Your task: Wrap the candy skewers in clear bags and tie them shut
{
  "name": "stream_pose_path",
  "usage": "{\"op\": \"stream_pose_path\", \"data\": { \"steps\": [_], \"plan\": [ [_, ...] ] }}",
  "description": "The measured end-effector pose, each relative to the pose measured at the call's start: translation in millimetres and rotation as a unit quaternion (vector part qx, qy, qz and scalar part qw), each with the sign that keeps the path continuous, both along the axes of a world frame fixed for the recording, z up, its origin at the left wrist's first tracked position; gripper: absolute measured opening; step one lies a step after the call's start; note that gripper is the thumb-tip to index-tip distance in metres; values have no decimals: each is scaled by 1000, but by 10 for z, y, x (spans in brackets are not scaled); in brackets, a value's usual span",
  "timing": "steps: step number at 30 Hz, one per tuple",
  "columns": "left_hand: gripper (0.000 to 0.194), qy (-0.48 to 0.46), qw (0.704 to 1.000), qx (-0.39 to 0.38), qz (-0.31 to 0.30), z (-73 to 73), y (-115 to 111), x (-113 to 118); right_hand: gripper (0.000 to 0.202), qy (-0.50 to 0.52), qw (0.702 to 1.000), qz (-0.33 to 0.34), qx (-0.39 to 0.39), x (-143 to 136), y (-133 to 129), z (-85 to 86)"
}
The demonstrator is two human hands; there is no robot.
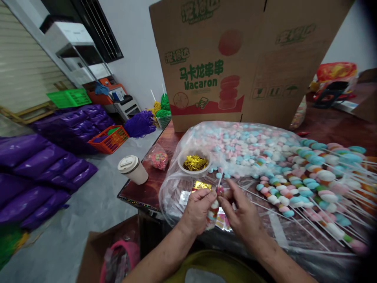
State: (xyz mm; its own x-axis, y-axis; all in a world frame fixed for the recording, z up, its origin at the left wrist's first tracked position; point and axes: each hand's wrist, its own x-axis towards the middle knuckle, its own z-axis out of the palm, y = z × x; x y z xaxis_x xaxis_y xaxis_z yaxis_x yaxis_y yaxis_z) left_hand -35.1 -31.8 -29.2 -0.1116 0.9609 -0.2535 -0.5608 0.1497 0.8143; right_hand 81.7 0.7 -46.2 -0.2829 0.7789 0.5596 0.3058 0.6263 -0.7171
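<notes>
My left hand (198, 208) is closed on a candy skewer (212, 214) in clear wrapping, held near the table's front edge. Its white stick points up between my hands. My right hand (243, 212) is at the top of the wrapping, thumb and index finger apart, beside the stick. A white bowl (180, 160) of gold twist ties (195, 162) sits just beyond my hands. Gold and silver packets lie under and behind my left hand. To the right, many marshmallow skewers (294, 192) lie in a pile, and loose marshmallows (250, 145) spread over clear plastic.
A large cardboard box (206, 51) stands behind the marshmallows. A lidded cup (137, 171) and a small candy bag (159, 158) are on the table's left. An open carton (97, 251) is below left. Purple packages (32, 173) are stacked on the floor.
</notes>
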Motion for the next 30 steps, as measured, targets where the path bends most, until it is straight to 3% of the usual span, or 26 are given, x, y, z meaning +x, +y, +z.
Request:
{"op": "stream_pose_path", "data": {
  "steps": [3, 8, 11, 14, 18, 22, 27, 30],
  "plan": [
    [31, 15, 999, 12, -27, 16, -29, 13, 11, -12, 998, 49, -37, 86, -25, 90],
    [29, -40, 992, -43, -107, 108, -6, -33, 19, 32, 991, 125, -43, 201, 12, 262],
    [28, -23, 995, -25, -98, 174, 10, -42, 28, 54, 985, 141, -87, 221, 34, 266],
    [28, -1, 996, -17, -93, 211, 5, -37, 26, 46, 988, 142, -50, 210, 4, 238],
    [29, -64, 987, -59, -134, 192, -8, -41, 32, 61, 990, 130, 9, 219, -45, 198],
    [44, -150, 969, -23, -195, 147, -3, -58, 33, 20, 985, 172, 23, 282, -24, 184],
    [51, -178, 949, -7, -259, 124, -17, -76, 39, 4, 974, 229, -2, 330, -24, 184],
    [53, -172, 949, -17, -262, 106, -46, -80, 36, 26, 964, 260, -54, 333, -38, 178]
  ]
}}
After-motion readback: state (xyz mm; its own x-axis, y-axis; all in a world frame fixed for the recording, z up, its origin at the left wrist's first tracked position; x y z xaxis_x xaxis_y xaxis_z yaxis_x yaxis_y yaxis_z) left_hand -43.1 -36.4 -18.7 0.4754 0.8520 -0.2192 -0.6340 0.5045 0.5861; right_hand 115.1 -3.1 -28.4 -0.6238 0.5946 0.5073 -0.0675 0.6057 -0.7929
